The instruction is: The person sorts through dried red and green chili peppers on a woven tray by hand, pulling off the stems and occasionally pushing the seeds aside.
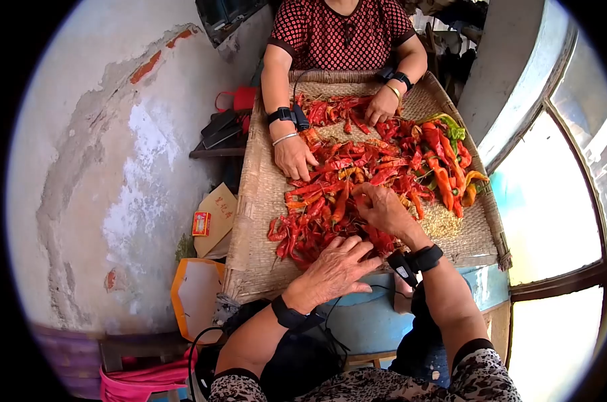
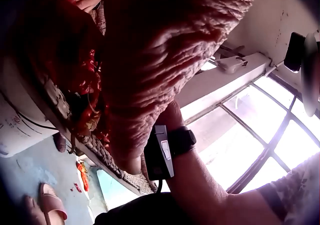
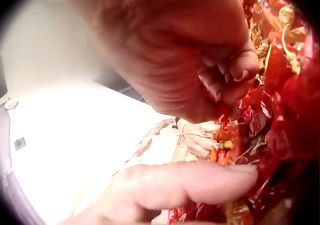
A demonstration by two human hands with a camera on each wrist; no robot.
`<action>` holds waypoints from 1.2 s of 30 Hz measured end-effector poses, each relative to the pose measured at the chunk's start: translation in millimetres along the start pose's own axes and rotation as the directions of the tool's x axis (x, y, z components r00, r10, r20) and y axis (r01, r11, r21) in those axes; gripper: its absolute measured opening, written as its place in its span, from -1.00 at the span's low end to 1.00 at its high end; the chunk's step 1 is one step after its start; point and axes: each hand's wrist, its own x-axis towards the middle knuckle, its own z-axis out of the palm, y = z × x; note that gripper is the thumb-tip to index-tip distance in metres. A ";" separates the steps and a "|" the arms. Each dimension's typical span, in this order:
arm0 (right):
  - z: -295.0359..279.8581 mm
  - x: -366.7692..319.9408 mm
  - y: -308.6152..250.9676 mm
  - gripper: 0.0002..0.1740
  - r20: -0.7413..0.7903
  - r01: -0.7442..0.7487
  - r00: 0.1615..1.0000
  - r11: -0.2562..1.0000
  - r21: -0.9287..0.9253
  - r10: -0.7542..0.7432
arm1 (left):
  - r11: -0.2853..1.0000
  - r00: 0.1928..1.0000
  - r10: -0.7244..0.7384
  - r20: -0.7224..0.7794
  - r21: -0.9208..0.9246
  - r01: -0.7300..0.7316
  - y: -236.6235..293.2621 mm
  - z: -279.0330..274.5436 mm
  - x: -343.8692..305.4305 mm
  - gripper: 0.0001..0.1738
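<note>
Red dried chili peppers [image 1: 313, 221] lie heaped on a woven tray [image 1: 253, 221]. My left hand [image 1: 337, 268] rests on the heap's near edge with fingers stretched out; its wrinkled skin fills much of the left wrist view, hiding its fingertips. Just beyond and to the right, my right hand [image 1: 387, 211] reaches down among the peppers. In the right wrist view, the right hand's fingers [image 3: 220, 75] are curled in toward the palm, and no pepper shows between them. Glossy chilies [image 3: 275, 115] and pale stems surround it.
Across the tray, another person [image 1: 344, 40] has a left hand [image 1: 382, 106] and a right hand [image 1: 295, 159] over the peppers. Fresher red and green peppers [image 1: 444, 167] lie at the tray's right, beside pale seeds [image 1: 444, 224]. An orange-edged box [image 1: 199, 295] stands left of the tray.
</note>
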 end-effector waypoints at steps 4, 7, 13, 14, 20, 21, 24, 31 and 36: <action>-30.3 2.9 19.2 -0.51 -0.270 0.051 0.938 0.681 0.730 0.219 | 0.994 1.000 0.028 -0.005 0.108 -0.027 -3.4 16.4 -0.1 -0.38; -39.5 2.0 31.3 -0.40 -0.459 0.043 0.843 0.816 0.577 0.280 | 0.984 0.994 -0.095 -0.053 0.148 0.102 -9.0 14.7 1.7 -0.46; -28.6 -6.1 30.8 -0.69 -0.198 0.008 0.958 0.673 0.739 0.206 | 0.918 0.964 -0.218 -0.149 0.305 0.255 -31.8 -3.0 4.9 -0.58; -33.5 -8.3 25.8 -0.77 -0.154 -0.023 0.964 0.642 0.766 0.217 | 0.882 0.954 -0.225 -0.199 0.375 0.286 -31.4 -8.7 6.0 -0.64; -24.3 7.4 35.8 -0.72 -0.176 -0.077 0.966 0.860 0.505 0.190 | 0.891 0.883 -0.326 -0.339 0.201 0.406 -36.7 -19.1 3.2 -0.78; -15.4 9.4 39.0 -0.72 -0.204 0.019 0.978 0.941 0.338 0.053 | 0.893 0.865 -0.361 -0.349 0.139 0.429 -36.5 -19.5 3.3 -0.79; -6.0 2.2 13.9 -0.58 0.024 0.091 0.994 0.932 0.351 -0.106 | 0.893 0.828 -0.397 -0.395 0.043 0.448 -34.2 -23.0 6.9 -0.80; 10.2 -6.1 -14.7 -0.61 0.299 0.111 0.918 0.891 0.439 -0.262 | 0.936 0.829 -0.282 -0.483 0.048 0.347 -26.9 -18.3 5.9 -0.74; 9.0 -16.7 -23.1 -0.59 0.159 0.149 0.948 0.828 0.541 -0.275 | 0.912 0.802 -0.318 -0.506 0.068 0.404 -31.3 -22.3 5.4 -0.80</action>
